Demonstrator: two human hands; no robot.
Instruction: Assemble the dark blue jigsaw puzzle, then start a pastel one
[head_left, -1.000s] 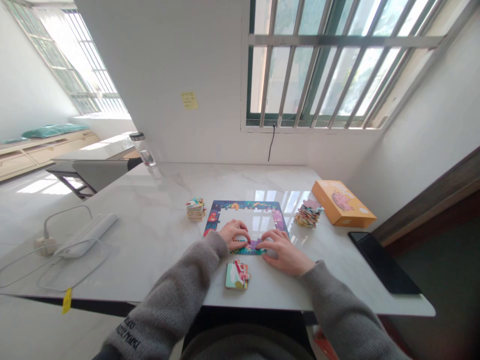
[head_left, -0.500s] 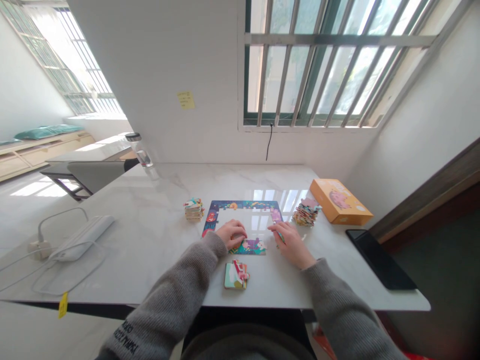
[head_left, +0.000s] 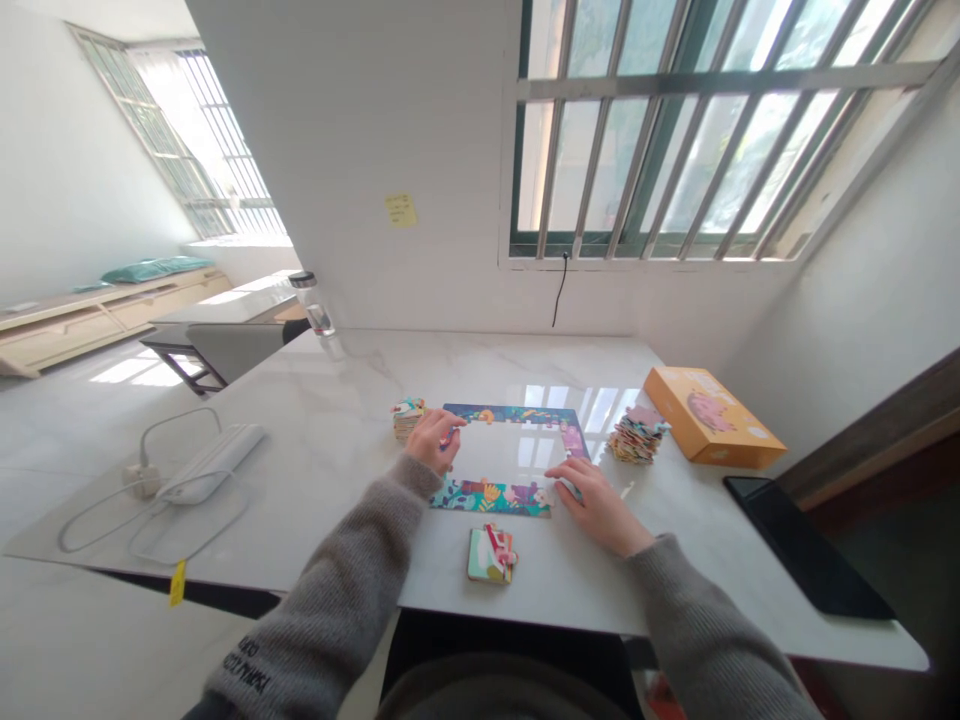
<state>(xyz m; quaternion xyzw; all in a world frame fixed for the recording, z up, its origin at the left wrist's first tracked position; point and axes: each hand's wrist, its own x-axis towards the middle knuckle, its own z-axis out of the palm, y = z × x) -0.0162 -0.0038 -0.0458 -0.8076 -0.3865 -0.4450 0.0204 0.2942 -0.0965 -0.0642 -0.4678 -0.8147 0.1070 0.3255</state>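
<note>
A colourful jigsaw border (head_left: 495,498) lies on the white table, its sides framing bare tabletop. My left hand (head_left: 435,440) rests over the left side of the border, thumb and fingers apart, and covers part of that side. At the lower right corner, my right hand (head_left: 596,500) lies low with its fingers stretched toward the border, hiding that corner. In front of the border is a small stack of puzzle pieces (head_left: 491,554). Another pile of pieces (head_left: 407,418) stands just behind my left hand, and a taller pile (head_left: 636,435) sits beyond my right hand.
An orange box (head_left: 712,415) and a black tablet-like device (head_left: 806,545) lie on the right. A clear bottle (head_left: 313,305) stands at the back left. Toward the left edge is a white power strip (head_left: 214,465) with looping cables.
My left hand has moved from the near side of the border to its left side, uncovering the near pieces. The right hand stays by the right corner. The view has shifted left.
</note>
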